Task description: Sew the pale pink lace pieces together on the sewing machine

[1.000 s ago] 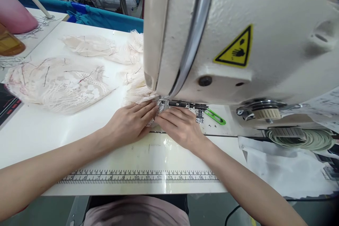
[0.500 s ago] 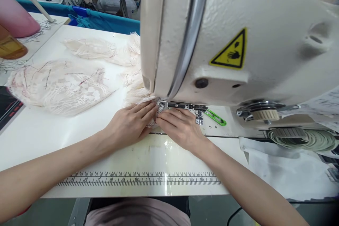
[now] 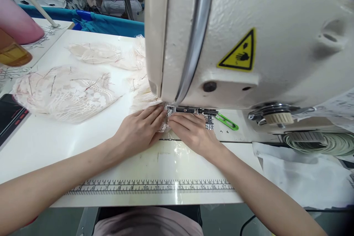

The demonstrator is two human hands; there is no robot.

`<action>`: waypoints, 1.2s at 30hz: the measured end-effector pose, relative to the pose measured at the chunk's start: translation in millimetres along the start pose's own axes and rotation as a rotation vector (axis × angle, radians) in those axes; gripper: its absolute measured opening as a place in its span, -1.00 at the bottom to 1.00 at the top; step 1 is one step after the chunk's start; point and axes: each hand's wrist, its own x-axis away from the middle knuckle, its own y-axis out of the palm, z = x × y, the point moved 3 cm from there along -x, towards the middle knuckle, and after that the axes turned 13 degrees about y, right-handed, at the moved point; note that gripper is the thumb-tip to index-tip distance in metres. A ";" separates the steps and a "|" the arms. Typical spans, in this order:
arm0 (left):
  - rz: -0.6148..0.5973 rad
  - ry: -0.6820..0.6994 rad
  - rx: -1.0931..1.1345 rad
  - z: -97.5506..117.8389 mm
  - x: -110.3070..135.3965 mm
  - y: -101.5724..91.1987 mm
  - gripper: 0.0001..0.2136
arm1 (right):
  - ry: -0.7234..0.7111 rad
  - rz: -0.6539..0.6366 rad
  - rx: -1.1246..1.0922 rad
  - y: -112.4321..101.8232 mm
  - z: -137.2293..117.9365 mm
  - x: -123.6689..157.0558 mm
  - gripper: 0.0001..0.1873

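Close to the presser foot (image 3: 170,109) of a sewing machine (image 3: 235,44), both hands are on a strip of pale lace fabric (image 3: 164,127). My left hand (image 3: 141,127) holds it from the left, fingers together and thumb nearer the table's front edge. From the other side my right hand (image 3: 193,131) has its bent fingers closed at the lace edge, just below the metal attachment (image 3: 190,110). The fingertips of both hands are partly hidden. Gathered lace (image 3: 142,94) runs back behind the machine head from my left fingers.
Another lace piece (image 3: 66,94) with loose dark threads lies left. Green thread snips (image 3: 226,121) rest right of the foot. White cloth (image 3: 301,177) and a coil of pale cord (image 3: 329,143) are at the right. A ruler strip (image 3: 152,187) runs along the front edge.
The view has shifted slightly, so most things sit a little differently in the picture. Both hands keep nearly the same hold beside the presser foot; a bit more lace shows between them.
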 end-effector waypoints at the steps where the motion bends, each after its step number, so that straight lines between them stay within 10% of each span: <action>1: -0.003 0.003 -0.001 0.1 -0.2 0.1 -0.66 | -0.003 -0.003 0.002 -0.1 1.1 0.1 -0.70; 36: 0.036 0.159 0.056 3.3 1.7 3.4 -0.68 | 0.180 0.000 0.034 -7.4 18.3 4.7 -0.66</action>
